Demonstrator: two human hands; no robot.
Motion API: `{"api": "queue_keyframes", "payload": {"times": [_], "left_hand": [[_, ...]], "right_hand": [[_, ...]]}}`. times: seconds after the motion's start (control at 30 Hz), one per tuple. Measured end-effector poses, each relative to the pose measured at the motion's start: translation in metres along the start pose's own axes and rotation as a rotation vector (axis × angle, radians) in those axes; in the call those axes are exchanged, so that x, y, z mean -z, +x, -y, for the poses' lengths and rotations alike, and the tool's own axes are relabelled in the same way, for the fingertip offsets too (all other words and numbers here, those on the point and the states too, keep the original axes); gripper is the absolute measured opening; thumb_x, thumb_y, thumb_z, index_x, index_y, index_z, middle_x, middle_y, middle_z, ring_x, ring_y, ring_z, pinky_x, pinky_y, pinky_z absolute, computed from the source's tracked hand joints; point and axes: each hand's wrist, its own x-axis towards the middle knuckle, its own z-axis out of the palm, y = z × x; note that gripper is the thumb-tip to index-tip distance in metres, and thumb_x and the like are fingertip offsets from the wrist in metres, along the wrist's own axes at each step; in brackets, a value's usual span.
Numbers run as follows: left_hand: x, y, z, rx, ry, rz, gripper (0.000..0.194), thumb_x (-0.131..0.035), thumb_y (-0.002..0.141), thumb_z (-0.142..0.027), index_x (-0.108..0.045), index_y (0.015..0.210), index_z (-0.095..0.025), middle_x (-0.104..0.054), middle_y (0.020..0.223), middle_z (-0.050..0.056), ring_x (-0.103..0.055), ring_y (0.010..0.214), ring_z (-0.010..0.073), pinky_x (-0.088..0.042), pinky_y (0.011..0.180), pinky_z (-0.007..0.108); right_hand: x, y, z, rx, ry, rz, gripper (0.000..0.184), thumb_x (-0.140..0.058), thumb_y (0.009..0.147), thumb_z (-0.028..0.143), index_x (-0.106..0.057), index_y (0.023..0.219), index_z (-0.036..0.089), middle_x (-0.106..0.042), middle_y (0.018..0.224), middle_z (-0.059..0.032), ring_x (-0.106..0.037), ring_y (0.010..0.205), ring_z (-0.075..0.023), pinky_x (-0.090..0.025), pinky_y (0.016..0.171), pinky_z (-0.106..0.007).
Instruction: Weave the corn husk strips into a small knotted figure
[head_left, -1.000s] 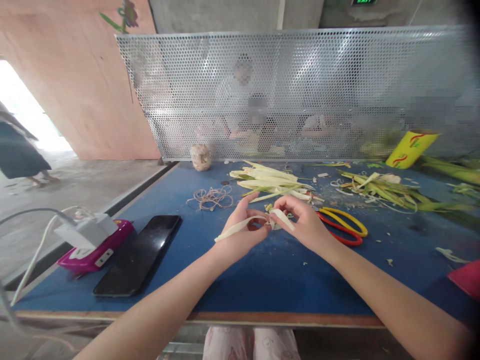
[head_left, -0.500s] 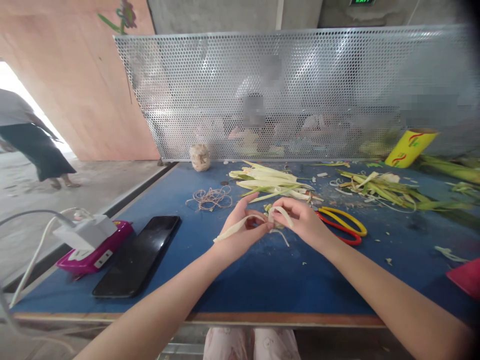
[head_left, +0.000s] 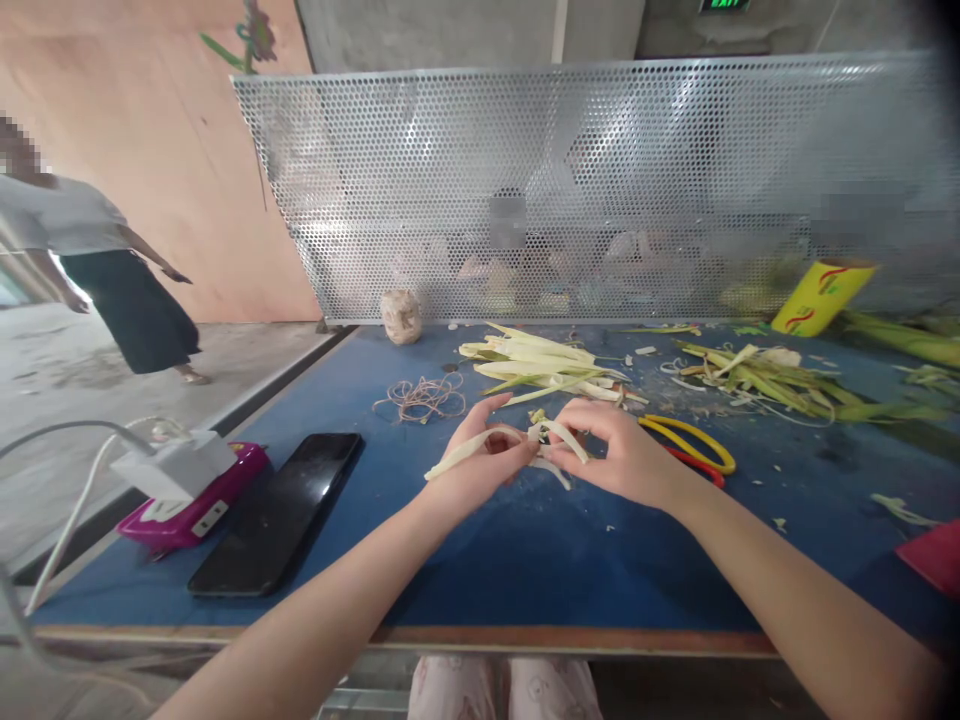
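My left hand (head_left: 480, 465) is closed, thumb against fingers, on pale corn husk strips (head_left: 459, 456). One strip end lies back over the left wrist. Fingertips of my right hand (head_left: 626, 460) pinch the same bundle from the other side; a curved strip end (head_left: 568, 441) rises between the hands and another hangs below. Where the strips cross is partly hidden by the fingers. Just beyond the hands lies a pile of pale green corn husks (head_left: 536, 355). Scissors with red and yellow handles (head_left: 697, 440) rest beside my right hand, partly covered by it.
At left are a black phone (head_left: 277, 515) and a magenta power strip (head_left: 202, 510) with a white charger. Tangled twine (head_left: 424, 398), a wrapped roll (head_left: 401, 316), more husks (head_left: 772, 380) and a yellow tube (head_left: 825, 297) lie farther back. A perforated metal screen (head_left: 450, 200) borders the table.
My right hand has shifted slightly right and down, covering more of the scissors. A strip end now hangs below the fingers. A person at far left has walked farther into view.
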Motion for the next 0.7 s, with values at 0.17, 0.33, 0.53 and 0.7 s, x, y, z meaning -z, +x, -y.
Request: {"api": "queue_keyframes", "payload": {"times": [0.17, 0.33, 0.53, 0.7], "left_hand": [[0.0004, -0.0023, 0.0004, 0.059, -0.022, 0.076, 0.071, -0.068, 0.061, -0.016, -0.036, 0.124, -0.013, -0.055, 0.057, -0.006, -0.042, 0.044, 0.0061, -0.033, 0.046, 0.023], [0.0022, -0.0045, -0.0018, 0.138, -0.187, 0.161, 0.085, -0.076, 0.055, -0.022, -0.032, 0.126, -0.009, -0.057, 0.055, -0.006, -0.041, 0.042, 0.0049, -0.032, 0.046, 0.022], [0.0022, -0.0054, -0.0043, 0.222, -0.188, 0.168, 0.083, -0.076, 0.054, -0.016, -0.034, 0.125, -0.008, -0.058, 0.053, -0.006, -0.043, 0.04, 0.0047, -0.032, 0.045, 0.021], [0.0015, -0.0049, -0.0025, 0.232, -0.17, 0.142, 0.088, -0.074, 0.056, -0.011, -0.026, 0.13, -0.007, -0.057, 0.051, -0.006, -0.042, 0.04, 0.0058, -0.031, 0.043, 0.021]], "right_hand": [[-0.0015, -0.0004, 0.0055, 0.214, 0.18, -0.018, 0.013, -0.056, 0.079, 0.018, -0.051, 0.067, 0.018, -0.056, 0.08, -0.0037, -0.052, 0.072, -0.0132, -0.043, 0.069, -0.027], [-0.0011, -0.002, 0.0043, 0.252, 0.276, -0.036, 0.012, -0.058, 0.077, 0.016, -0.051, 0.068, 0.018, -0.056, 0.078, -0.003, -0.054, 0.07, -0.0129, -0.044, 0.066, -0.027], [0.0014, -0.0028, 0.0056, 0.248, 0.32, 0.034, 0.01, -0.057, 0.078, 0.015, -0.052, 0.07, 0.019, -0.062, 0.086, -0.0051, -0.057, 0.078, -0.0144, -0.045, 0.071, -0.028], [-0.0002, -0.002, 0.0071, 0.048, 0.326, 0.105, 0.004, -0.055, 0.079, 0.017, -0.058, 0.077, 0.018, -0.064, 0.093, -0.0058, -0.058, 0.081, -0.0151, -0.046, 0.071, -0.027]]}}
